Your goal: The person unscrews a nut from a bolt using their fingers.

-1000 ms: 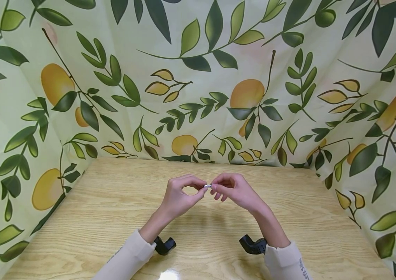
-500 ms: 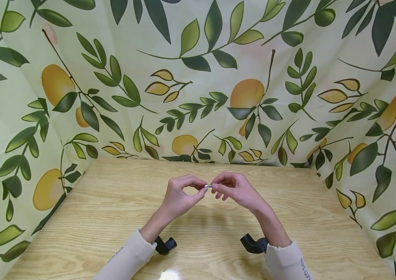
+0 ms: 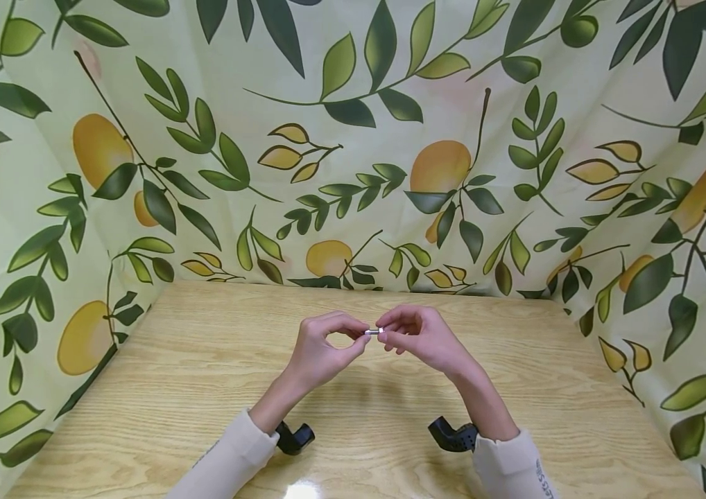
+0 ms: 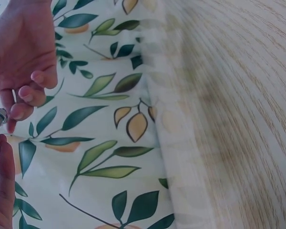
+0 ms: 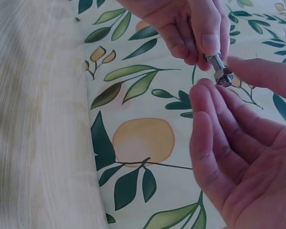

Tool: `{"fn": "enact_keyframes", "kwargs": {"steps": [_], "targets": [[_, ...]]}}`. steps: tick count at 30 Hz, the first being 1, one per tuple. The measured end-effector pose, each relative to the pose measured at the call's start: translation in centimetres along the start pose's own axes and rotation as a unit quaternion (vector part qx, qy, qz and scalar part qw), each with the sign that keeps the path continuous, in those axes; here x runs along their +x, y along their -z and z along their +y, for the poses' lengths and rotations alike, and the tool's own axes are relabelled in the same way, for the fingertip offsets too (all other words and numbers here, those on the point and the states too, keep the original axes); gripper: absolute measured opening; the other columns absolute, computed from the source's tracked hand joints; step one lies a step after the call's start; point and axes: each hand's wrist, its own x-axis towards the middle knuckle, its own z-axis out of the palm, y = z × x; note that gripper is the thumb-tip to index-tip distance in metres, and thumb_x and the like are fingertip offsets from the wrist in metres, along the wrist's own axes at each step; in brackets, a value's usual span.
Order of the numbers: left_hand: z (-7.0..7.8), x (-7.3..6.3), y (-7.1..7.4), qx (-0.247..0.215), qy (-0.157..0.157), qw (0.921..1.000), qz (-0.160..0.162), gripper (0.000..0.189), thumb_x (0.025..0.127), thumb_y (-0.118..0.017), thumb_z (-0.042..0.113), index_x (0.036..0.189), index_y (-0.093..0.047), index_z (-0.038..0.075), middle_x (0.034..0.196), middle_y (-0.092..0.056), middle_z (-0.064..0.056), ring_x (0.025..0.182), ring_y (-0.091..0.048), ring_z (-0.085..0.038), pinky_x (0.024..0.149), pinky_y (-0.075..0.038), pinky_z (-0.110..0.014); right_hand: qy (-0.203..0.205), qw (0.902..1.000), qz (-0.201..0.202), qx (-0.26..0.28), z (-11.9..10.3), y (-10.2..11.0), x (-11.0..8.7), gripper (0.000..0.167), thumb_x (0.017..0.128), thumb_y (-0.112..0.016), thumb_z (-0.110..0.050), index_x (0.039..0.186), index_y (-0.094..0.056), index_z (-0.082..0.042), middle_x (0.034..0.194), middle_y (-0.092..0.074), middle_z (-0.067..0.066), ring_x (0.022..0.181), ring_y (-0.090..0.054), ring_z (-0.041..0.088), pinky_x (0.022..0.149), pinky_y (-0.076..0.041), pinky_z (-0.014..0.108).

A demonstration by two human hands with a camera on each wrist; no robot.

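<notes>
The thumb and fingers of the left hand (image 3: 317, 352) pinch a small metal bolt (image 5: 216, 62) near one end, its threads showing beyond the thumb. A nut (image 5: 222, 76) sits on the bolt toward the other end. The right hand (image 3: 420, 341) has its thumb on one side of the nut and its fingertips on the other; whether they grip it or stand just clear, I cannot tell. The bolt lies between the two hands, held up above the table (image 3: 203, 367). Black curved devices (image 3: 295, 438) are worn at both wrists, just beyond the cuffs of pale sleeves (image 3: 231, 454) with dark lettering. Behind the wood-grained table and along both sides hangs a cloth (image 3: 353, 152) printed with green leaves and orange fruit.
</notes>
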Motion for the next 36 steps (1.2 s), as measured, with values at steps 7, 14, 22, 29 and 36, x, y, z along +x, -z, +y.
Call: {"fn": "enact_keyframes", "kwargs": {"steps": [7, 14, 22, 29, 36], "targets": [[-0.01, 0.0, 0.08, 0.006, -0.001, 1.0, 0.001, 0.013, 0.083, -0.083, 0.001, 0.094, -0.081, 0.008, 0.087, -0.08, -0.005, 0.075, -0.076, -0.015, 0.071, -0.064, -0.031, -0.003, 0.9999, -0.009, -0.01, 0.14, -0.03, 0.03, 0.023, 0.097, -0.071, -0.016, 0.111, -0.072, 0.002, 0.094, -0.075, 0.015, 0.079, -0.072, 0.019, 0.071, -0.062, 0.031], [-0.05, 0.02, 0.06, 0.007, -0.001, 1.0, 0.002, 0.013, 0.084, -0.082, 0.001, 0.093, -0.081, 0.01, 0.086, -0.08, -0.003, 0.075, -0.075, -0.013, 0.069, -0.063, -0.03, -0.003, 1.0, 0.002, -0.004, 0.0, -0.16, -0.04, 0.022, 0.093, -0.075, -0.012, 0.11, -0.071, 0.002, 0.09, -0.074, 0.014, 0.075, -0.072, 0.016, 0.069, -0.062, 0.031], [-0.11, -0.02, 0.12, 0.007, 0.01, 0.9999, -0.004, 0.011, 0.084, -0.082, 0.002, 0.093, -0.081, 0.009, 0.087, -0.08, -0.002, 0.077, -0.075, -0.01, 0.073, -0.063, -0.026, -0.005, 0.9998, -0.01, -0.013, 0.3, 0.03, 0.08, 0.025, 0.101, -0.067, -0.022, 0.11, -0.074, 0.0, 0.094, -0.077, 0.015, 0.078, -0.073, 0.025, 0.071, -0.063, 0.033], [-0.13, -0.03, 0.12, 0.006, 0.018, 0.9998, -0.007, 0.011, 0.084, -0.082, 0.002, 0.092, -0.081, 0.009, 0.087, -0.08, -0.002, 0.077, -0.075, -0.009, 0.072, -0.063, -0.026, -0.005, 0.9999, -0.011, 0.004, 0.13, -0.02, 0.05, 0.024, 0.098, -0.07, -0.016, 0.111, -0.071, 0.004, 0.096, -0.075, 0.021, 0.08, -0.074, 0.021, 0.07, -0.063, 0.031], [-0.13, 0.02, 0.05, 0.002, 0.006, 1.0, -0.002, 0.012, 0.084, -0.082, 0.001, 0.093, -0.081, 0.009, 0.087, -0.08, -0.002, 0.076, -0.075, -0.012, 0.071, -0.063, -0.027, 0.001, 0.9997, -0.023, -0.005, 0.22, 0.04, 0.03, 0.027, 0.1, -0.068, -0.019, 0.116, -0.069, 0.003, 0.096, -0.075, 0.018, 0.079, -0.073, 0.023, 0.071, -0.063, 0.035]]}}
